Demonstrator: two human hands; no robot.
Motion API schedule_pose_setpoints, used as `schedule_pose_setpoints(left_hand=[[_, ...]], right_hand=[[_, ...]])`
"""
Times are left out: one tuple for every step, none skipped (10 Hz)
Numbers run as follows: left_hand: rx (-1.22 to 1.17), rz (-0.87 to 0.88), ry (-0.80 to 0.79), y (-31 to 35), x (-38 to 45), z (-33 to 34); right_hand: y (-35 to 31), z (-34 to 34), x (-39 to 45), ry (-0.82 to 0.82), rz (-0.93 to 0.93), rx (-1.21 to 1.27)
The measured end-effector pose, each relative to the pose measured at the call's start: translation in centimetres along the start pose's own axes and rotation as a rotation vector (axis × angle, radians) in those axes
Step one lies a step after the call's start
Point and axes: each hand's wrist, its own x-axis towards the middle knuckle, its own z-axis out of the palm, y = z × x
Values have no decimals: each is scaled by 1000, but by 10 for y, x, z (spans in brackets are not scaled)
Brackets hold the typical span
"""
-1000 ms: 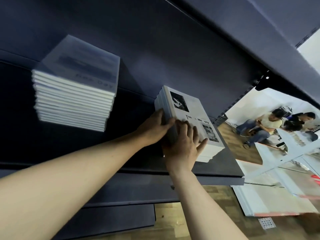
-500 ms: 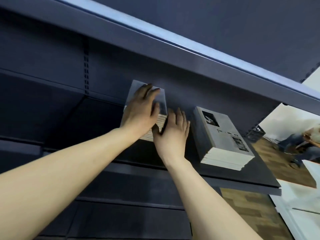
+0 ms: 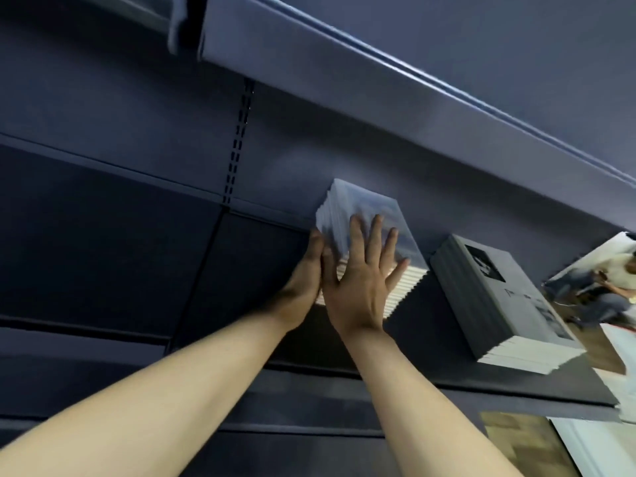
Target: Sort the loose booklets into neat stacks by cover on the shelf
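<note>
A stack of pale-covered booklets (image 3: 364, 208) sits on the dark shelf (image 3: 447, 373), near the back panel. My right hand (image 3: 361, 280) lies flat with spread fingers on the stack's top cover and front edge. Edge-on against the stack's left side presses my left hand (image 3: 304, 277), its fingers mostly hidden behind the right hand. To the right stands a second stack (image 3: 499, 297) with a grey cover bearing dark photos, untouched.
An upper shelf (image 3: 378, 98) overhangs close above the stacks. A slotted upright (image 3: 237, 146) runs down the back panel at left. Beyond the shelf's right end, a wooden floor and a seated person (image 3: 619, 270) show.
Both hands left the grey-covered stack and moved left to the pale stack. Since half a second ago the right hand moved onto its top and the left went to its left side.
</note>
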Motion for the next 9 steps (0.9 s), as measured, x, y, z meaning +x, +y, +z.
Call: schedule_pose_setpoints(left_hand=[[-152,-92,-35,-20,8,3],[-268,-145,-68,-33,13,2],[-230,-130,-135,-25,16,-8],[-135,-171,-162,-14,25,-19],[-49,-227,-181,-24,36,-26],[34,-257,-186,-23,33,-22],[199,-207,-221,-11,27,-20],[499,-145,-260,4,14,-28],[825,-137,-264,17,-19,-34]], right_hand=[[5,11,2,61,17,-21],[6,19,1,194,-11,-29],[4,23,3,237,-11,-33],[4,23,-2,180,25,-76],[7,32,-16,139,69,-125],[10,40,-18,153,67,-155],[1,36,-17,127,93,-174],[-3,18,-17,-27,137,-234],[-8,-14,-28,-171,178,-182]])
